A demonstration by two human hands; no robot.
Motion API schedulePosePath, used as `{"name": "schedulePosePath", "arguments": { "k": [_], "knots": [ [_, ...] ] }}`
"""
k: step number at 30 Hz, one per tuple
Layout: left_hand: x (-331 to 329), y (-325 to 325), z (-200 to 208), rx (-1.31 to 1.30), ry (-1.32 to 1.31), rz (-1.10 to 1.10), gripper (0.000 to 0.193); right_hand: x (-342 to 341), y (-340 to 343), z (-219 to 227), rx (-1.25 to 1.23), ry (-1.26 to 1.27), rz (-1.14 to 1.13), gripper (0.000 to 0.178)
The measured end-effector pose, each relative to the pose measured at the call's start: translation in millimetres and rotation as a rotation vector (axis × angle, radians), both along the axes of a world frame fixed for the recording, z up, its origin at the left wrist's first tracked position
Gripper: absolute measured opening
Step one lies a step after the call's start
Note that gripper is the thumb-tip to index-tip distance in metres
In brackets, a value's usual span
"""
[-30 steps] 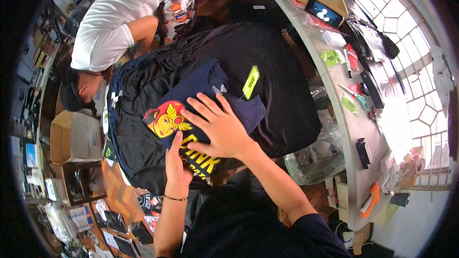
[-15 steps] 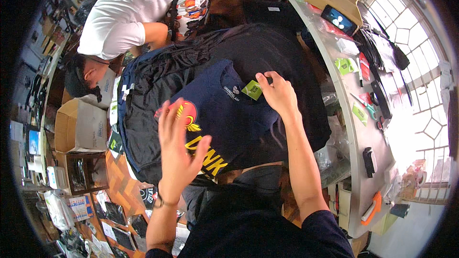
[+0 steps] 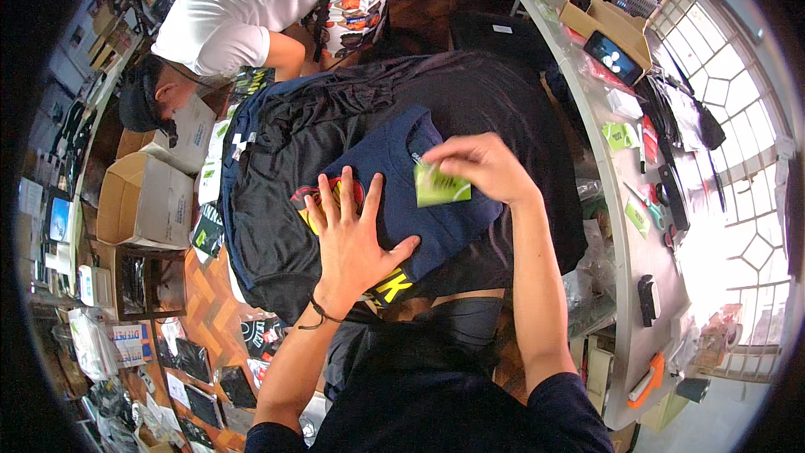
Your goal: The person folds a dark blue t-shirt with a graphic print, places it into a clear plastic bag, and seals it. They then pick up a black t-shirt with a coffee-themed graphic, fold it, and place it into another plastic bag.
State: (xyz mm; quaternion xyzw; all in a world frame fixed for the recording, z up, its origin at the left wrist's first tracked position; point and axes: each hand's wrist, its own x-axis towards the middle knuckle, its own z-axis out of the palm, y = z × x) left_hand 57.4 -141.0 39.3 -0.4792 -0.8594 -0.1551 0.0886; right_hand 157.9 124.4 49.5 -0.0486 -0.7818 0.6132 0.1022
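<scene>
A folded navy T-shirt (image 3: 436, 231) with a red and yellow print lies on a black cloth (image 3: 520, 130) spread over a rounded surface. My left hand (image 3: 352, 239) rests flat on the shirt, fingers spread, covering much of the print. My right hand (image 3: 495, 169) is above the neckline, slightly blurred, its thumb and fingers pinched on the upper edge of a green hang tag (image 3: 443, 188). The tag hangs over the shirt just below the collar. Whether a string still joins it to the collar cannot be made out.
A person in a white shirt (image 3: 243, 13) bends over the far left side. Open cardboard boxes (image 3: 155, 201) stand at the left. On the right-hand bench (image 3: 616, 243) lie a phone (image 3: 612, 57), scissors (image 3: 650, 208), green tags (image 3: 619, 136) and an orange-handled tool (image 3: 647, 379).
My left hand has come down from above the shirt and now presses flat on it. My right hand has pulled the tag toward me, lower over the shirt.
</scene>
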Motion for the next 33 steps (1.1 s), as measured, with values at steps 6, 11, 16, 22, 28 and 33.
{"name": "schedulePosePath", "arguments": {
  "k": [6, 11, 16, 22, 28, 33],
  "knots": [
    [-23.6, -19.5, 15.2, -0.045, -0.097, -0.063, 0.087, 10.8, -37.8, 37.9, 0.63, 0.253, -0.401, 0.029],
    [-51.5, -17.0, 1.7, -0.048, 0.052, -0.076, 0.081, -38.7, -97.5, 22.6, 0.996, 0.114, -0.395, 0.066],
    [-47.6, -23.0, -29.9, 0.015, 0.027, -0.045, 0.084, -65.1, -100.6, -51.5, 1.106, -0.155, -0.326, 0.069],
    [-89.4, -16.6, -1.6, -0.036, -0.228, -0.037, 0.077, -29.2, -121.7, 27.9, 1.031, 0.24, -0.481, 0.053],
    [-141.9, 2.5, 18.8, -0.297, -0.248, -0.032, 0.1, 94.9, -209.2, -50.0, -0.279, 0.01, -0.888, 0.038],
    [-159.6, 12.7, 4.0, -0.321, -0.394, -0.162, 0.103, 90.9, -271.7, -58.9, -0.871, 0.005, -0.778, 0.042]
  ]
}}
